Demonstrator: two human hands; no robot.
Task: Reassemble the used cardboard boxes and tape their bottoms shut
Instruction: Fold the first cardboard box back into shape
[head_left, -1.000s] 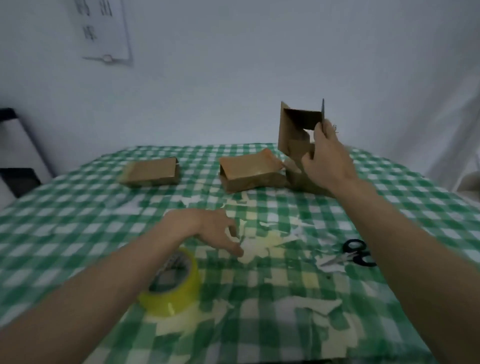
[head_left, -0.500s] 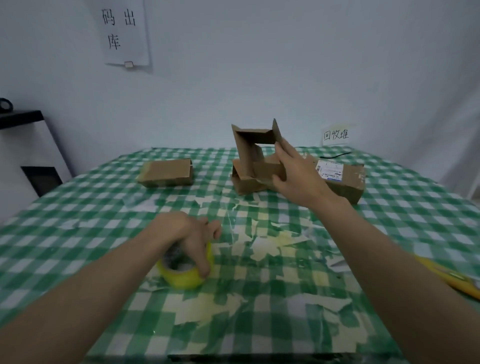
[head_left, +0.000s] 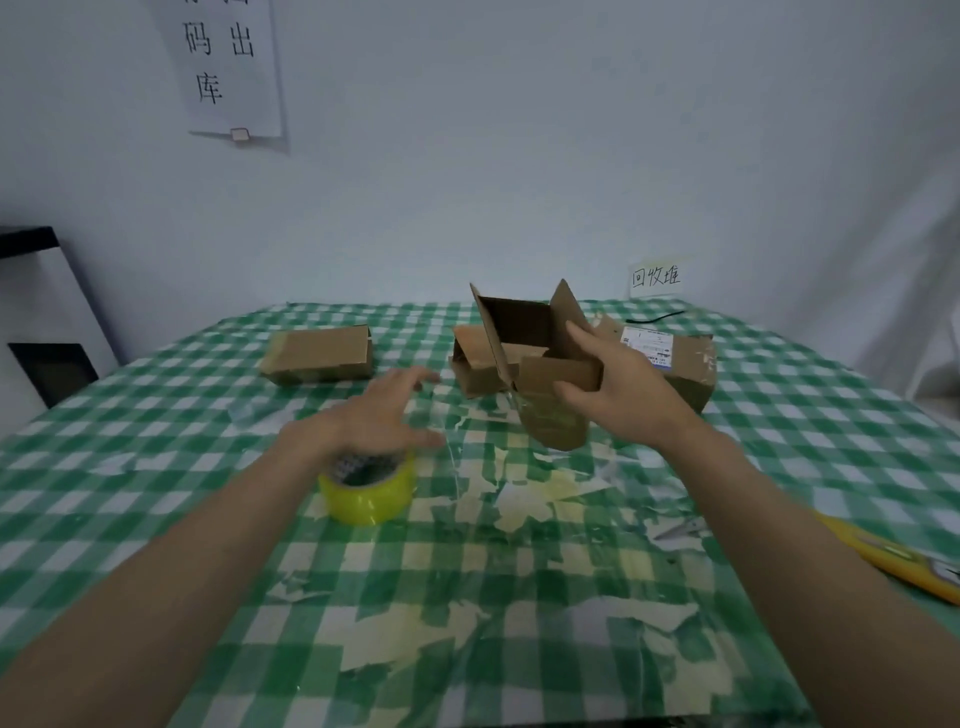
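My right hand (head_left: 615, 387) grips a small brown cardboard box (head_left: 535, 358), open with its flaps spread, lifted above the middle of the table. My left hand (head_left: 376, 421) hovers with fingers spread just above a yellow tape roll (head_left: 371, 488) that stands on the green checked cloth (head_left: 156, 467). Behind the held box lies a second brown box (head_left: 470, 364). A closed flat box (head_left: 319, 354) sits at the back left. A larger box with a white label (head_left: 685, 364) rests at the back right.
Torn tape scraps (head_left: 524, 499) litter the cloth in front of me. A yellow-handled cutter (head_left: 893, 556) lies at the right edge. A small paper sign (head_left: 655, 276) and a large one (head_left: 228, 67) hang on the wall. A dark cabinet (head_left: 36, 317) stands at left.
My right hand has brought the open box nearer and lower. My left hand has let go of the tape roll and lifted with fingers spread.
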